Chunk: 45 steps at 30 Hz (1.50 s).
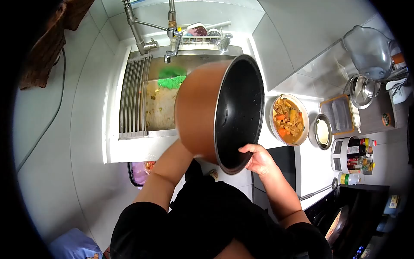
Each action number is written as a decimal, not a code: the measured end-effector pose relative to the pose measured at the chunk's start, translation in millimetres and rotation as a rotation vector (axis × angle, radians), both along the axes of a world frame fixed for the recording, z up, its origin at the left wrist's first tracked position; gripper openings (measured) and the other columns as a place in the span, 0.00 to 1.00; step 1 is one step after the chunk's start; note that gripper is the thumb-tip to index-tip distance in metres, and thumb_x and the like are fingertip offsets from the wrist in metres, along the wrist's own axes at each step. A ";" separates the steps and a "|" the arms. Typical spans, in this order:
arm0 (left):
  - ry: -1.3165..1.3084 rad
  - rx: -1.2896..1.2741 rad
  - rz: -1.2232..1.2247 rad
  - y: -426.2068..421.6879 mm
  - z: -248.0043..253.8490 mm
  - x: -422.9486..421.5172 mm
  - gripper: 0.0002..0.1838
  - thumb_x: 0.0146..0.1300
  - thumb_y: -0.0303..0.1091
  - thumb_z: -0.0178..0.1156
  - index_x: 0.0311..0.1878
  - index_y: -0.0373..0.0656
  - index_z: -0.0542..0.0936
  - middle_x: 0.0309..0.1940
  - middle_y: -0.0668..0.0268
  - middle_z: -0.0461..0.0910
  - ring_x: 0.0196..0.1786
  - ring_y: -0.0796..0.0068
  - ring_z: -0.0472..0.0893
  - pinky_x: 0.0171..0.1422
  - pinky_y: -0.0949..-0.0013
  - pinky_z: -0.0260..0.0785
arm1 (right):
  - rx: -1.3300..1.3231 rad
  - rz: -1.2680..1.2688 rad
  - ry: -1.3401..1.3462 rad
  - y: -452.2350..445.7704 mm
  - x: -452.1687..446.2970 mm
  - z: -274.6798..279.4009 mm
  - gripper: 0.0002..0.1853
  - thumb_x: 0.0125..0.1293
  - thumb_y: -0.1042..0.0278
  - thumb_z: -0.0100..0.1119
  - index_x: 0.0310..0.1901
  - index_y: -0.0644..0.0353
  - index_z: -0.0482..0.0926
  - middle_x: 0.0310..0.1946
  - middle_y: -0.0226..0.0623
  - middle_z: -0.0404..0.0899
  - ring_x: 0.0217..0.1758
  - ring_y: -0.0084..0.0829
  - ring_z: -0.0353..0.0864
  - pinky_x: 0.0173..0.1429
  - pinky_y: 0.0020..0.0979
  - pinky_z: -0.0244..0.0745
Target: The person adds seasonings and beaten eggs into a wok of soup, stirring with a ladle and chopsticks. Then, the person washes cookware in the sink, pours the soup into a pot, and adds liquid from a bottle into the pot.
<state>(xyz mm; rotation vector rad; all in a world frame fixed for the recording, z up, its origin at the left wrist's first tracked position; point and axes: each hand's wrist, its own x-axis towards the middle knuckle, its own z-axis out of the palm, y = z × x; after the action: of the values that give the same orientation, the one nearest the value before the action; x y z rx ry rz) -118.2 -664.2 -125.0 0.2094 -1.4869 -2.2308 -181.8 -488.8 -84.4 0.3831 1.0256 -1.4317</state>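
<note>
Clamped at the rim by right hand (258, 161), thumb inside: brown pot (200, 108), tipped sideways, extending beyond the fingers. Behind its lower wall: left hand (186, 150), fingers hidden, grip indeterminable. Beyond right fingers: stew bowl (290, 120). Farther, ahead-left of them: sink (163, 113).

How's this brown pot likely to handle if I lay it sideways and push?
The brown pot would probably roll, given its round wall. It looks stiff, its rim unbent where the right hand grips. The smooth-looking outside might be slippery.
</note>
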 end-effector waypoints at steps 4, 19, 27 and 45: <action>0.025 0.264 0.016 18.0 -10.9 -7.5 0.17 0.60 0.33 0.48 0.51 0.38 0.70 0.43 0.65 0.75 0.49 0.73 0.72 0.53 0.73 0.64 | -0.068 -0.143 0.072 -14.9 -11.7 -3.4 0.10 0.52 0.79 0.48 0.38 0.72 0.69 0.32 0.44 0.77 0.30 0.33 0.79 0.34 0.30 0.78; -0.088 -0.837 0.547 -51.3 37.2 2.6 0.17 0.58 0.34 0.50 0.50 0.38 0.68 0.46 0.62 0.72 0.51 0.69 0.71 0.53 0.71 0.64 | 0.025 -0.213 0.064 -45.1 -3.0 20.1 0.09 0.53 0.72 0.49 0.31 0.72 0.71 0.25 0.44 0.76 0.14 0.22 0.73 0.13 0.14 0.71; -0.058 -0.889 0.546 -20.6 36.4 -1.1 0.18 0.58 0.35 0.50 0.51 0.38 0.67 0.48 0.61 0.71 0.52 0.68 0.71 0.53 0.70 0.64 | 0.074 -0.216 0.099 -36.3 -12.0 33.9 0.08 0.53 0.71 0.48 0.21 0.66 0.69 0.15 0.39 0.72 0.11 0.20 0.69 0.12 0.13 0.68; -0.010 -0.598 0.343 -74.5 36.0 -26.8 0.20 0.60 0.39 0.47 0.54 0.39 0.65 0.51 0.60 0.69 0.53 0.67 0.70 0.54 0.66 0.65 | -0.086 -0.026 -0.027 -9.9 14.5 83.4 0.05 0.49 0.72 0.53 0.21 0.63 0.70 0.16 0.38 0.72 0.10 0.24 0.66 0.10 0.17 0.56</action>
<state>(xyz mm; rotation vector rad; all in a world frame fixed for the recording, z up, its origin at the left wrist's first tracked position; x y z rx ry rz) -145.1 -738.7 -89.1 0.2573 -1.8819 -1.4508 -167.3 -498.7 -1.0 0.3536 0.9366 -1.4850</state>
